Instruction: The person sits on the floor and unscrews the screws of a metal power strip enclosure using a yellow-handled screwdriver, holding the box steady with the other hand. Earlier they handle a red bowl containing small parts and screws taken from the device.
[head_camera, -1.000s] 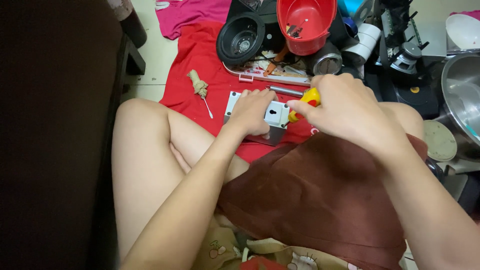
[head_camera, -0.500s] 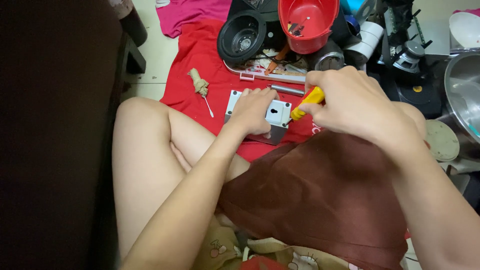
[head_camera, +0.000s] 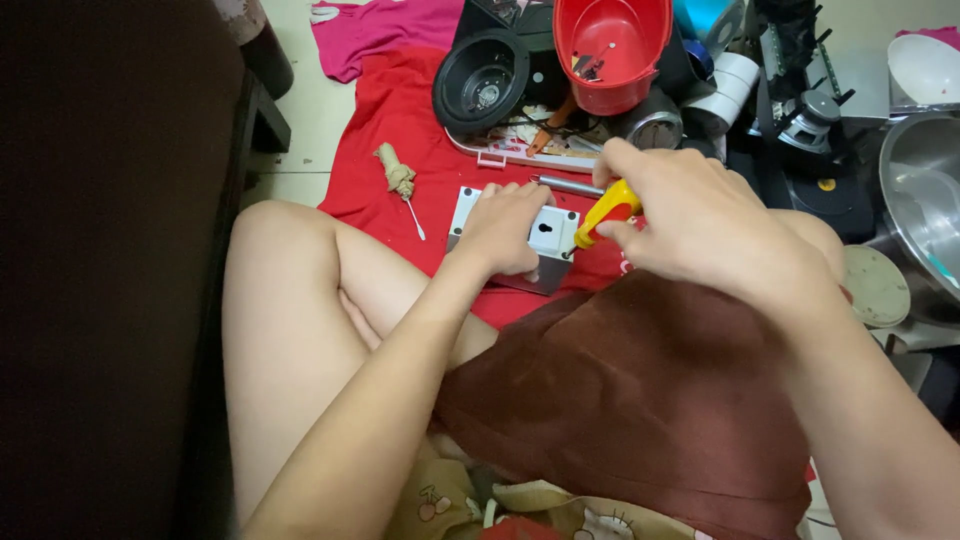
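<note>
A small white plate (head_camera: 548, 232) with a keyhole-shaped slot lies on the red cloth (head_camera: 400, 110), just in front of the knees. It is pressed down by the left hand (head_camera: 508, 225), whose fingers are spread flat over its left part. A screwdriver with a yellow handle (head_camera: 606, 212) is clamped in the right hand (head_camera: 700, 225), and its tip is placed at the right edge of the plate. For good work, the tool should be kept straight over the screw, pressure should be given before turning, and the plate should be held firmly so it cannot slide on the soft cloth.
</note>
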